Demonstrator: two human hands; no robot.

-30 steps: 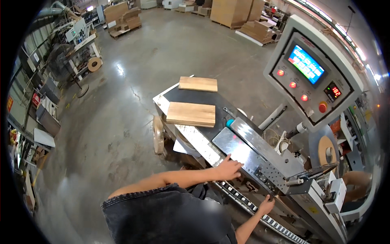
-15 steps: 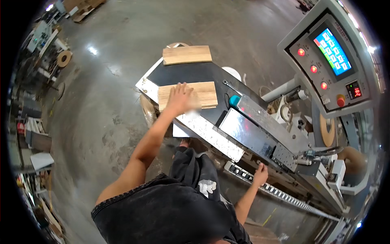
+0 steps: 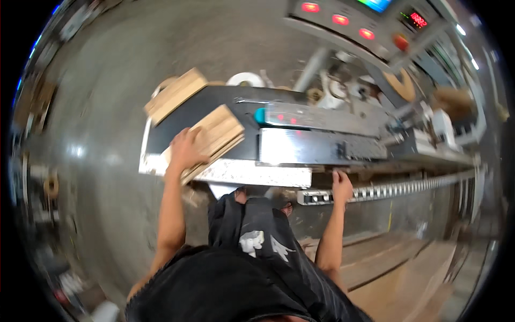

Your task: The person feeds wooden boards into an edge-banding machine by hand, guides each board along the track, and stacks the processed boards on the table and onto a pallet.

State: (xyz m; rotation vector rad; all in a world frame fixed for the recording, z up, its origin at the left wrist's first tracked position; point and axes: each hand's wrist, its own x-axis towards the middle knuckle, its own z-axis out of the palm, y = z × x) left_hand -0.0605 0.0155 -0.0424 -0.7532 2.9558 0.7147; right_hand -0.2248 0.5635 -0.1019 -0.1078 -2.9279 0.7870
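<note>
Left grip is spanning the stack of pale, striped-grain rectangular wooden boards, fingers lying over its left end, thumb pointing toward its near edge; whether it is clamping down, I cannot tell. That stack is sitting aslant on the dark, flat surface, its near corner jutting across the white, speckled edge strip. Well off to the stack's right, the right grip is keeping its fingers curled together by the machine's near side, and blur is hiding whether anything is between them. Just beyond the stack, another pale rectangular wooden board is lying at a similar slant. Right of the stack, a shiny rectangular metal plate is catching light, a teal rounded object is showing near its far corner, and a grey control panel with glowing red buttons is looming farther off.
</note>
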